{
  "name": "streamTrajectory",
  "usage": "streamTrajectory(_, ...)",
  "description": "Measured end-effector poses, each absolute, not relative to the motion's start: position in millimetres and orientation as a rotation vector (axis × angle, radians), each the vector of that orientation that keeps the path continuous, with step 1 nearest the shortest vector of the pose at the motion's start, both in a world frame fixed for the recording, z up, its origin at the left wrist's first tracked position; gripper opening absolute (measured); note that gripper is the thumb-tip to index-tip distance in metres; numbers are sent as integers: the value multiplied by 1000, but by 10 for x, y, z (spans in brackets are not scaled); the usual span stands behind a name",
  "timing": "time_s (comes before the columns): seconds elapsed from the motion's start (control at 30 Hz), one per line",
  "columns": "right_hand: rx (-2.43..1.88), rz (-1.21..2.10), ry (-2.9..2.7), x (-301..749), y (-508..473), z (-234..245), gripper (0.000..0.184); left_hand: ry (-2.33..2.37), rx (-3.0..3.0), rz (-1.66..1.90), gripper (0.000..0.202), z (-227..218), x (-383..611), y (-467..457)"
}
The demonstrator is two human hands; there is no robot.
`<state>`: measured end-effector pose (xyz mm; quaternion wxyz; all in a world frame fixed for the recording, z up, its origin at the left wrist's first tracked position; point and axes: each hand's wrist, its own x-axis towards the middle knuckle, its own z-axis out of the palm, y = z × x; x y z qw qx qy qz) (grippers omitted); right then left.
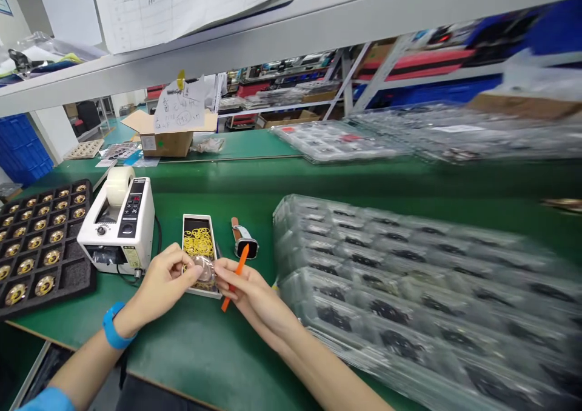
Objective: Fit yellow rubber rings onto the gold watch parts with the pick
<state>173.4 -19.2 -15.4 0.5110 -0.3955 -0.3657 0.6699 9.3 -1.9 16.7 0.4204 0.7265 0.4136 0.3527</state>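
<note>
My left hand [166,284], with a blue band at the wrist, pinches a small round, clear and shiny piece [205,268] by its left side. From the right, the fingertips of my right hand [250,287] close on the piece's other edge. A flat orange pointed stick [242,259] is also held in my right hand, slanting up between the fingers. Right behind the piece is a narrow white box [185,229] of yellow rings [197,240], partly covered by my hands. Beyond my right fingers lies a smartwatch [247,248] with its strap. Fine details of the round piece are too small to make out.
A white tape dispenser [139,217] stands left of the box. Farther left is a black foam tray [73,247] of gold round parts. Stacked clear plastic trays [318,332] of dark parts fill the right. Above the bench runs a grey shelf beam [227,44]; behind sits an open carton [166,144].
</note>
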Motion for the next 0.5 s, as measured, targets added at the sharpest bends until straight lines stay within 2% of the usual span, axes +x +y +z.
streamTrajectory(0.5, -942, 1604, -888, 1742, -239, -136, 47, 971, 1729, 922, 26, 91, 98, 22)
